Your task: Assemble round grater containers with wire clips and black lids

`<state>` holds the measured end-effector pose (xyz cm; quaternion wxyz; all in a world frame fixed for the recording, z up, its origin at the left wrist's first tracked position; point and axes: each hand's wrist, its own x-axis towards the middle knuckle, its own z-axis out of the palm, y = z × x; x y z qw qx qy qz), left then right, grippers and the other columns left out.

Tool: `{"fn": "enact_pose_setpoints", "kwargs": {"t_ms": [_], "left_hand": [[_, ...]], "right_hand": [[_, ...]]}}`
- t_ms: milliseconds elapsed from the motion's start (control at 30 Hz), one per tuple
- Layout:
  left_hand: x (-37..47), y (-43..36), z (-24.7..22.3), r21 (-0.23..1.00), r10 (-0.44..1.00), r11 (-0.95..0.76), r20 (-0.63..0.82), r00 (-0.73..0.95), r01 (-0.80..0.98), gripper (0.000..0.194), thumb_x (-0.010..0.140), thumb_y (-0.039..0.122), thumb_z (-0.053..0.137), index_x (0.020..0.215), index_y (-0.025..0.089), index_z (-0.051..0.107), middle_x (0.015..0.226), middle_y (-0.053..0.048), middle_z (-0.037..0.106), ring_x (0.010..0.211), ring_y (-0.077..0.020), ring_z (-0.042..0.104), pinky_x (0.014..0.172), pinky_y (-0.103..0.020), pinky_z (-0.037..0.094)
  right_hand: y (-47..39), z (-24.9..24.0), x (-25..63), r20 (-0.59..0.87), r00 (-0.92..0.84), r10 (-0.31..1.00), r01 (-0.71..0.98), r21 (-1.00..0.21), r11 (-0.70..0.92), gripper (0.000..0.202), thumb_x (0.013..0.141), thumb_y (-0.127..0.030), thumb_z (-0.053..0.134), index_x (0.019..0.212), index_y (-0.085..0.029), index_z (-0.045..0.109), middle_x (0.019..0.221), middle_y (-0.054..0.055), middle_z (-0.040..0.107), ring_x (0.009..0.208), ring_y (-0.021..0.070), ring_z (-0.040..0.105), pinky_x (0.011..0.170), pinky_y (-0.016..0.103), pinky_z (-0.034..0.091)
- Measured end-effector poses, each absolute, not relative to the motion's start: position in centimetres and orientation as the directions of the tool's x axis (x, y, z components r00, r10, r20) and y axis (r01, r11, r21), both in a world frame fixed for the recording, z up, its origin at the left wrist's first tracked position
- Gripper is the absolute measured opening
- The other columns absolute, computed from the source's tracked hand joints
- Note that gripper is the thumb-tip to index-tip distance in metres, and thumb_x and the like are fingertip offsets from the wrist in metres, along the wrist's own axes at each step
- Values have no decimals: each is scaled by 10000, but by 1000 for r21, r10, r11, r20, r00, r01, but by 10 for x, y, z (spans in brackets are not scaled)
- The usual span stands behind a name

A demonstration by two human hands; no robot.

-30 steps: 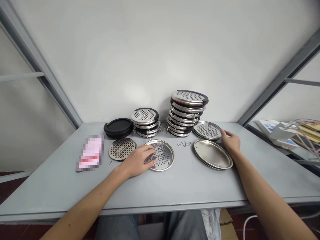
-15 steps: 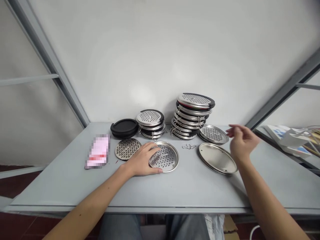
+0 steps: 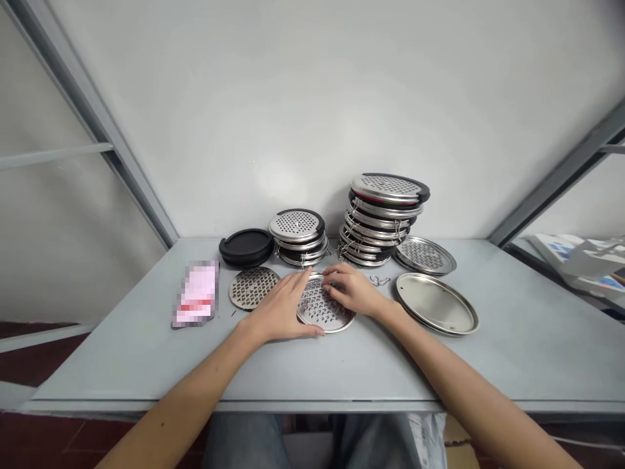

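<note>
A round metal grater plate [image 3: 325, 314] with a raised rim lies on the table in front of me. Around its left side is my left hand [image 3: 279, 309], thumb at the near rim and forefinger at the far rim, holding it in place. My right hand [image 3: 355, 290] reaches over the plate's far right part, fingers bent and closed together. Whatever they pinch, if anything, is hidden. Just left of my left hand lies a flat perforated grater disc [image 3: 247, 288]. To the right of my right hand are small bent wire clips [image 3: 379, 281].
Plain round metal lids [image 3: 434, 303] lie at right, with more grater plates [image 3: 424, 254] behind. A tall stack of clipped graters [image 3: 383, 218], a shorter stack [image 3: 299, 236] and black round bases [image 3: 247, 247] line the wall. A blurred pink item [image 3: 198, 293] lies left.
My right hand has moved left from beside the plain lids to the grater plate. My left hand stays at the plate's left rim. The view has shifted slightly.
</note>
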<state>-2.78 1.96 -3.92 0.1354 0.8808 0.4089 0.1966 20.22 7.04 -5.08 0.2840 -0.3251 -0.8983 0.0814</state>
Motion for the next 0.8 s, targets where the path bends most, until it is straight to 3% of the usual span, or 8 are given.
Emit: {"fn": "enact_pose_setpoints", "kwargs": {"t_ms": [300,533,800], "left_hand": [[-29,20,-35,414,774,-625,217,595,662,1284,584,662,756,1529,229,2,1552,-132,253,1397,-354,282,1128,-495,276],[-31,21,-36,402,781,-611,167,602,682,1181,641,659,722,1529,232,70,1539,-136,285,1405,-347,270,1138,-508,262],[-33,21,-34,429,717,-652,80,692,626,1136,666,674,693,1529,228,104,1575,-113,212,1446,-354,176,1174,-513,198]], "right_hand": [[71,-48,205,388,-638,665,572,-339,747,171,900,-212,520,947,-167,678,932,85,676,883,209,580,842,353,469],[78,-43,224,474,-446,760,681,-372,631,224,909,-230,485,1026,-161,663,1017,95,679,961,228,589,867,357,455],[82,-47,228,299,-537,788,661,-431,614,168,860,-209,544,929,-174,693,836,48,695,719,158,605,677,260,440]]}}
